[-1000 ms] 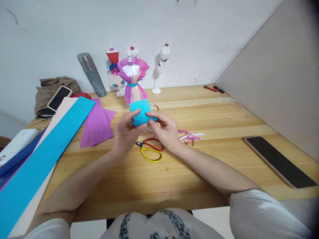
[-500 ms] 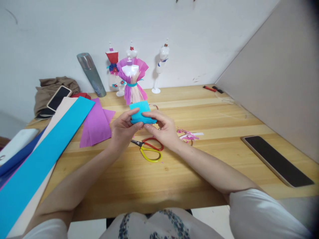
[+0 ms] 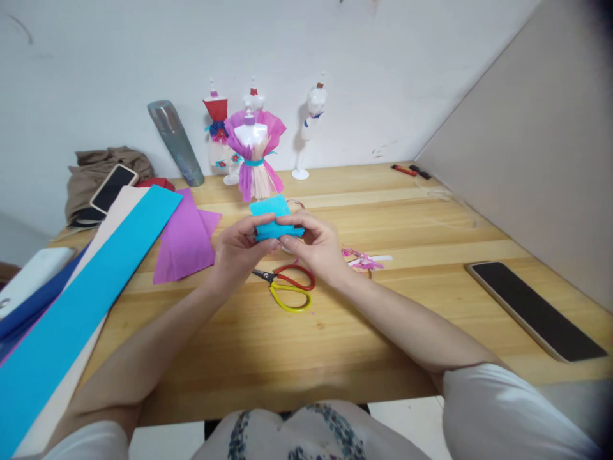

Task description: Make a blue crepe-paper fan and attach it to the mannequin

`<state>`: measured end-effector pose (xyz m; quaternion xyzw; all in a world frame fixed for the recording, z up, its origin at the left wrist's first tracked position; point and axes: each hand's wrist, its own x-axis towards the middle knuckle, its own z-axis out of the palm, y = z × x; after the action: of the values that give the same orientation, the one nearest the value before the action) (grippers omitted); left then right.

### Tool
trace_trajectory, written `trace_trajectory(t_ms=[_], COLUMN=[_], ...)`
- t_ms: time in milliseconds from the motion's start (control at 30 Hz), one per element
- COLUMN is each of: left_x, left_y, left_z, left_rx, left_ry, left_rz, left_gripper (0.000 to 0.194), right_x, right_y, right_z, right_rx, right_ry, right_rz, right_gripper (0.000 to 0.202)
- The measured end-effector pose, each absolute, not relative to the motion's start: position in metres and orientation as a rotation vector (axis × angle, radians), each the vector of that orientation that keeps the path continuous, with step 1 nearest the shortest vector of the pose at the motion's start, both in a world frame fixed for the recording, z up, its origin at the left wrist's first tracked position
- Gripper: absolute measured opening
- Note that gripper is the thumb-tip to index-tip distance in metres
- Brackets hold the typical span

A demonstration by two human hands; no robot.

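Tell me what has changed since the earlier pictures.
The left hand has shifted slightly left, exposing more of the scissors. The blue piece looks more gathered along its lower edge. It and the right hand keep hold of each other; the scissors stayed put.

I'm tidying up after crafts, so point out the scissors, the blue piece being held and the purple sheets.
Scissors (image 3: 269, 277): head view, pivot.
Blue piece (image 3: 269, 206): head view, upper flat part.
Purple sheets (image 3: 184, 246): head view, middle.

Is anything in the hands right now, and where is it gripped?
Yes: a small blue piece, pinched along its gathered lower part, the left hand at its left side, the right hand at its right.
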<state>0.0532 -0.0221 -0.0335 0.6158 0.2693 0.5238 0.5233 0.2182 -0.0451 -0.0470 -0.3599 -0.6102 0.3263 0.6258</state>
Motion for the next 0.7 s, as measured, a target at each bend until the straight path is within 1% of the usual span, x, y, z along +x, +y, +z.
trace_trajectory(t_ms=[133,300,400,533,700], left_x=[0.057,0.063,0.065,0.065,0.066], left_y=[-0.027,-0.034,-0.034,-0.033,-0.033], left_z=[-0.04,-0.05,-0.049,-0.043,-0.04], left_rx=[1.553,1.649,1.628,1.567,1.492], left_ry=[0.745,0.958,0.948,0.918,0.821], left_rz=[1.364,1.456,1.486,1.473,1.412], left_gripper=[0.039,0.035,0.031,0.027,0.031], right_x=[0.216,0.211,0.21,0.21,0.21], right_y=[-0.045,-0.05,-0.052,-0.052,-0.05], right_z=[-0.05,-0.05,-0.048,-0.048,-0.05], right_rx=[-0.935,-1.051,-1.043,-1.045,-1.044], right_ry=[-1.349,-1.336,-1.357,-1.376,-1.375], right_rz=[0.774,0.624,0.55,0.555,0.549], right_gripper=[0.017,0.016,0.016,0.015,0.016])
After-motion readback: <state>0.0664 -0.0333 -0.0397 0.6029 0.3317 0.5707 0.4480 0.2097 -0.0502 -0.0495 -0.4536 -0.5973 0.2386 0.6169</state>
